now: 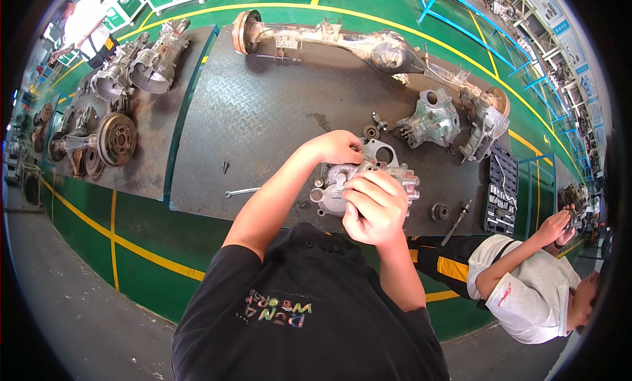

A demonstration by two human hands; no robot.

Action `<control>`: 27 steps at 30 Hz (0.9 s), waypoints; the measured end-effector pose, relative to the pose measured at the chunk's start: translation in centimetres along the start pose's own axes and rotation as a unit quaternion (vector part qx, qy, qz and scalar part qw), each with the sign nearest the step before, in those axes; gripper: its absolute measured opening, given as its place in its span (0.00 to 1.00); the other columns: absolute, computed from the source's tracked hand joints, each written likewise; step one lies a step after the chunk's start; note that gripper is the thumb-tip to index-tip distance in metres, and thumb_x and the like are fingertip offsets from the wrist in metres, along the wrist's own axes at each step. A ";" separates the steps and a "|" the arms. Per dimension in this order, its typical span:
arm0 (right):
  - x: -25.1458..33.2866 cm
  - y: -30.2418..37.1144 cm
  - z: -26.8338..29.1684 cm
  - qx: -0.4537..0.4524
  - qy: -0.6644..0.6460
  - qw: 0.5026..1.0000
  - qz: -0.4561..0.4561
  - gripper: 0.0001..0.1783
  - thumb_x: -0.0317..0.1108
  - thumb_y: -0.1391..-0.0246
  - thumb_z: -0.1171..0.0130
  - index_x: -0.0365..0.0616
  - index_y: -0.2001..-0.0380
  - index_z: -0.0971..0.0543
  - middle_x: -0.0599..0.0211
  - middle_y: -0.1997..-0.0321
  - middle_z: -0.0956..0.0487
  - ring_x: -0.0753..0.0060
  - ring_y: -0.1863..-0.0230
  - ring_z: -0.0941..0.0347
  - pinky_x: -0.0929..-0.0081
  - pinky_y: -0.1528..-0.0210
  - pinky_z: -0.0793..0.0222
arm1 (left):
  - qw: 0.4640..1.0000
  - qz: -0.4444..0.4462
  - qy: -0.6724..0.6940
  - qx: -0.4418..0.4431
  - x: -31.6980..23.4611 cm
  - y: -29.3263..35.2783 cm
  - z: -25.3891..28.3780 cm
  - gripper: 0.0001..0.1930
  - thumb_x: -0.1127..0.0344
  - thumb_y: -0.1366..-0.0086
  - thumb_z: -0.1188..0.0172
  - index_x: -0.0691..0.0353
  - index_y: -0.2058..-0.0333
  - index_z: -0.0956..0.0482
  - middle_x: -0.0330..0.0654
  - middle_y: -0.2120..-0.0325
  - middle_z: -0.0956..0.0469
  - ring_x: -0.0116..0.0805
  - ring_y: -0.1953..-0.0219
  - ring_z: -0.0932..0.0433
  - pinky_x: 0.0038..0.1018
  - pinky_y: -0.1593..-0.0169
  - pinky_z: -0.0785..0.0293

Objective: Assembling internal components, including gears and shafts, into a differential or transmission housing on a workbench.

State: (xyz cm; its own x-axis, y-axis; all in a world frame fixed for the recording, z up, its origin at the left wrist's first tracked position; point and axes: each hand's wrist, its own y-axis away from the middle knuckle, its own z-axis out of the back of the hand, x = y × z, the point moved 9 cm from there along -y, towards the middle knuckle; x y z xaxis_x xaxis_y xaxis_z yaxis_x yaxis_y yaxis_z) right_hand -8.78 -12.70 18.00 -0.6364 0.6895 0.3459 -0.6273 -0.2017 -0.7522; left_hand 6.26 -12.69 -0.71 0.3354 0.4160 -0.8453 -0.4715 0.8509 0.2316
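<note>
A silvery cast-metal housing [334,199] with several round bosses lies on the steel-topped bench in front of me. My left hand [339,147] reaches over its far side, fingers curled down at the top edge; what they grip is hidden. Above the housing's near right part, my right hand [375,206] is closed with thumb and fingers together, and anything inside it is too small to make out. A flat metal flange with a large round hole [382,151] shows just beyond the right hand. Behind it lie a small ring-shaped part [370,131] and a short shaft piece [379,121].
A long axle [388,52] spans the bench's far edge. Two more castings [431,118] [486,127] stand right, by a dark socket set case [500,190]. A gear [440,212], shaft [455,222] and wrench [242,192] lie nearby. A co-worker [526,282] stands right.
</note>
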 end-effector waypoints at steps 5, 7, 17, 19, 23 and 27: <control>0.0 0.0 -0.1 0.010 -0.005 1.000 0.001 0.04 0.27 0.65 0.40 0.39 0.80 0.21 0.63 0.74 0.20 0.59 0.69 0.22 0.65 0.68 0.26 | 0.999 -0.020 0.031 0.000 -0.5 0.2 0.7 0.12 0.63 0.42 0.39 0.64 0.64 0.16 0.43 0.72 0.17 0.31 0.68 0.22 0.30 0.60 0.26; -0.2 0.1 0.0 0.003 0.004 1.000 0.001 0.07 0.27 0.71 0.38 0.40 0.80 0.21 0.65 0.73 0.21 0.60 0.68 0.22 0.66 0.67 0.25 | 0.997 -0.059 0.051 0.005 -1.0 0.4 1.0 0.11 0.64 0.42 0.38 0.64 0.64 0.15 0.43 0.72 0.17 0.31 0.69 0.21 0.30 0.59 0.26; 0.6 -0.2 -0.6 0.022 0.005 1.000 0.017 0.06 0.27 0.69 0.39 0.39 0.80 0.20 0.63 0.74 0.20 0.59 0.68 0.22 0.65 0.67 0.26 | 0.999 0.012 -0.038 -0.008 0.4 -0.3 0.5 0.14 0.60 0.45 0.34 0.63 0.64 0.15 0.47 0.69 0.15 0.35 0.66 0.18 0.32 0.57 0.23; 0.6 -0.2 -0.7 0.015 0.008 1.000 0.014 0.06 0.27 0.67 0.40 0.38 0.80 0.20 0.63 0.74 0.20 0.59 0.68 0.22 0.65 0.67 0.26 | 0.999 0.016 -0.023 -0.023 0.9 -0.1 0.6 0.15 0.59 0.45 0.35 0.63 0.64 0.15 0.47 0.68 0.15 0.36 0.64 0.18 0.34 0.57 0.24; 0.6 -0.2 -1.0 0.025 0.010 1.000 0.010 0.06 0.28 0.66 0.40 0.38 0.80 0.19 0.62 0.74 0.20 0.58 0.67 0.21 0.64 0.64 0.25 | 0.996 -0.041 0.075 0.013 0.2 0.4 0.2 0.14 0.60 0.46 0.35 0.62 0.64 0.15 0.47 0.68 0.15 0.36 0.65 0.18 0.32 0.58 0.24; 0.6 0.1 -0.9 0.024 0.010 1.000 0.005 0.06 0.27 0.66 0.41 0.38 0.80 0.19 0.62 0.74 0.20 0.57 0.67 0.21 0.63 0.63 0.24 | 0.998 0.032 0.055 -0.015 0.1 0.0 0.8 0.12 0.63 0.47 0.37 0.65 0.68 0.17 0.43 0.74 0.17 0.33 0.69 0.19 0.32 0.61 0.24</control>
State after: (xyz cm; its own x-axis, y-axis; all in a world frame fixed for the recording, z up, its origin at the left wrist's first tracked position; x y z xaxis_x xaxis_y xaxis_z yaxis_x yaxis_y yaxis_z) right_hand -8.78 -11.68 17.65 -0.6337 0.7008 0.3275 -0.6428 -0.2415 -0.7270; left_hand 6.97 -12.39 -0.36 0.2128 0.4309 -0.8770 -0.5143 0.8125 0.2744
